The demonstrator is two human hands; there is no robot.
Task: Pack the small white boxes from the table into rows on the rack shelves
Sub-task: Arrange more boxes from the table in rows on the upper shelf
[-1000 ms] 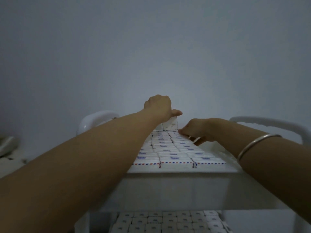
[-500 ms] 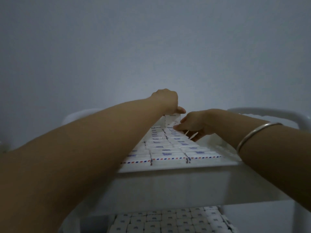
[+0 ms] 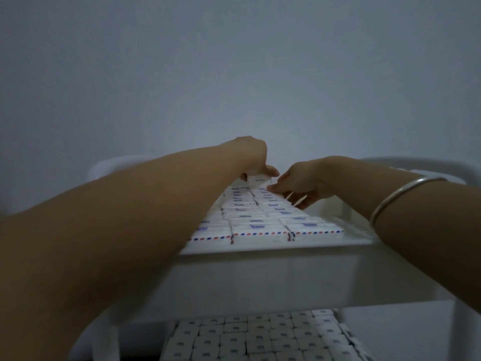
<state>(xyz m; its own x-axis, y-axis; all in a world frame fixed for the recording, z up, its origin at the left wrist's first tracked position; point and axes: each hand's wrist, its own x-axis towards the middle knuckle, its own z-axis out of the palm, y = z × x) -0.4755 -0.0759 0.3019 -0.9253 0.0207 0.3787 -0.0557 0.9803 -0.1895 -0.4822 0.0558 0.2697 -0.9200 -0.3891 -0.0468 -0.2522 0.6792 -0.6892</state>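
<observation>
On the top shelf of the white rack (image 3: 260,272) lie rows of small white boxes (image 3: 260,227) with red-and-blue striped edges. My left hand (image 3: 251,155) reaches to the far end of those rows and grips one small white box (image 3: 258,180) from above, just over the last row. My right hand (image 3: 302,181) is beside it on the right, fingertips touching the top of the far boxes in the right-hand column, fingers loosely extended. A silver bangle (image 3: 400,196) sits on my right wrist.
The lower shelf (image 3: 260,340) is filled with several rows of the same white boxes. The rack's curved white handles show at the far left (image 3: 109,165) and far right (image 3: 416,165). A plain grey wall stands right behind the rack.
My left hand has brought the held box lower toward the far end of the rows. My right hand has slid up closer beside it. The view has tilted down a little.
</observation>
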